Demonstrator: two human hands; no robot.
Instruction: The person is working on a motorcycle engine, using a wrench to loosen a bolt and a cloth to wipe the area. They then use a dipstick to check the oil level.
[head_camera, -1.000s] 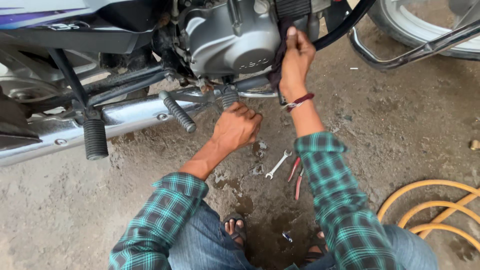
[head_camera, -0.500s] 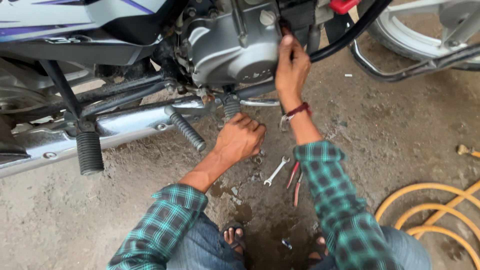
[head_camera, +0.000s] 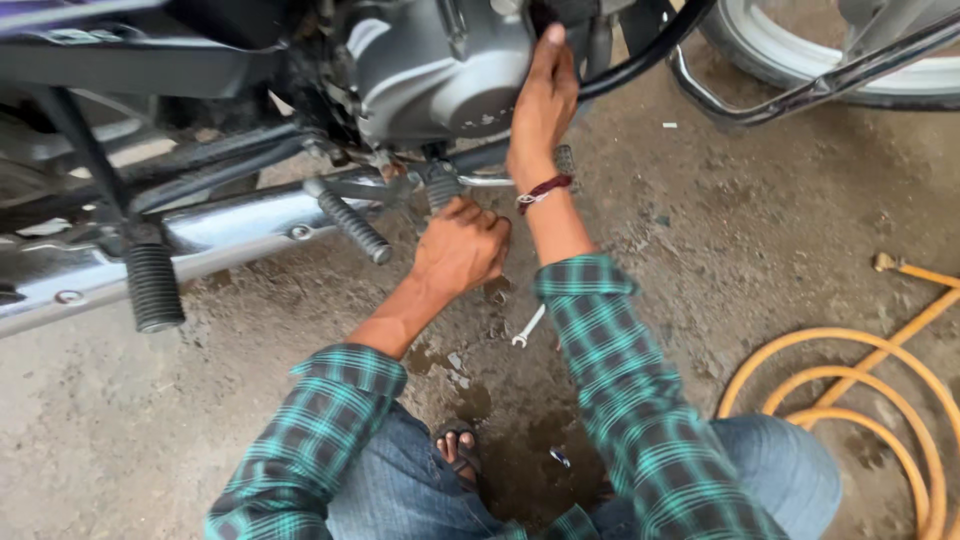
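Head view: our left hand (head_camera: 462, 247) curls its fingers tight under the engine cover (head_camera: 440, 70), right hand (head_camera: 542, 100) fingers pressed flat against it, spanner (head_camera: 528, 327) below.

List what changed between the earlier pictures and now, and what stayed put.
The right hand slid further up the grey engine cover. The left hand stayed closed under the engine near the foot peg; what its fingers hold is hidden. The spanner and yellow hose lie where they were on the ground. The view shifted closer.
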